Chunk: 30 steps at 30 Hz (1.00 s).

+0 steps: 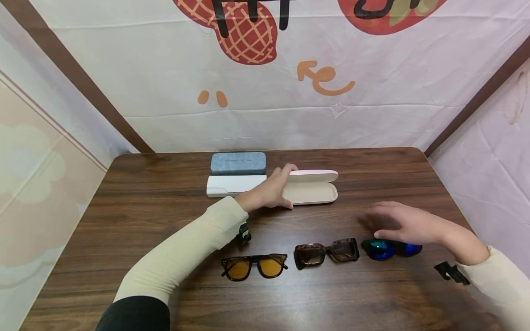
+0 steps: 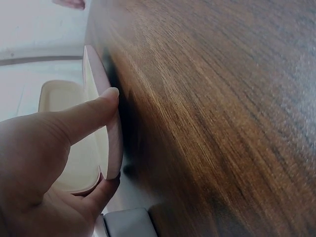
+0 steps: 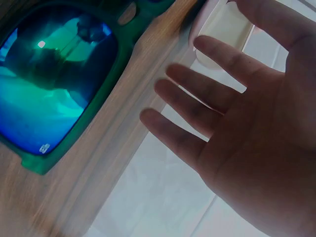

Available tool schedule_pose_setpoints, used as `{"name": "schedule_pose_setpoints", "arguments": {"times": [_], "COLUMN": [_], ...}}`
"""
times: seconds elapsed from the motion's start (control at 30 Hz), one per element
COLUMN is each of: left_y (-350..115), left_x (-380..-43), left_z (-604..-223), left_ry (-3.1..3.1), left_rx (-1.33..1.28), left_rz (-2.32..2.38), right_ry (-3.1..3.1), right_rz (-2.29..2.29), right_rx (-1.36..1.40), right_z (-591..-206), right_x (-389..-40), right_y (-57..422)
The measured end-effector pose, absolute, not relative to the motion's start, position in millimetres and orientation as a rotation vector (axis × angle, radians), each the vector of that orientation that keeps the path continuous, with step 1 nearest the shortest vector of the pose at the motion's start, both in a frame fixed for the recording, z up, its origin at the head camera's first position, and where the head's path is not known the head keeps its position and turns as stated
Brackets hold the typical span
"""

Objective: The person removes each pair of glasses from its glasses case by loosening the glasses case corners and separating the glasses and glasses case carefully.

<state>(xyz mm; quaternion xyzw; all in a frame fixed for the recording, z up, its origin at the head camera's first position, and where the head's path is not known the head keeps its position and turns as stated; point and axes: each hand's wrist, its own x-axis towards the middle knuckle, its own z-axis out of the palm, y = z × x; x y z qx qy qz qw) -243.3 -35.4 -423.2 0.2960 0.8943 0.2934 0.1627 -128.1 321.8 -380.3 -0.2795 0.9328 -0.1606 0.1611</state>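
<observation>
My left hand point(image 1: 271, 189) grips the left end of a pink glasses case point(image 1: 316, 194), which stands with its lid raised and its cream lining showing. In the left wrist view, the thumb point(image 2: 106, 101) presses on the edge of the case, and the fingers reach round its end. Over the table at the right, my right hand point(image 1: 407, 223) hovers with fingers spread and nothing in them. Just beneath it lie green-framed sunglasses point(image 1: 381, 250) with blue mirrored lenses, partly covered by the hand in the head view.
Tortoiseshell sunglasses point(image 1: 310, 255) and dark-framed glasses with amber lenses point(image 1: 271, 266) lie in a row left of the mirrored pair. A white case point(image 1: 227, 185) sits beside the left hand, with a blue case point(image 1: 238, 162) behind it. A printed curtain point(image 1: 265, 124) hangs along the table's back edge.
</observation>
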Motion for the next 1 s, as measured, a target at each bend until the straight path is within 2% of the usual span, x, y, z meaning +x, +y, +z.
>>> {"name": "schedule_pose_setpoints", "arguments": {"times": [0.47, 1.0], "left_y": [-35, -35], "left_x": [-243, -244], "left_z": [-427, -426], "left_ry": [2.565, 2.565], "left_rx": [0.84, 0.837], "left_rz": [0.827, 0.822], "right_ry": [2.687, 2.669], "right_rz": [-0.492, -0.478], "right_rx": [-0.817, -0.771], "right_z": [-382, -378], "right_x": [-127, -145], "right_y": [306, 295]}}
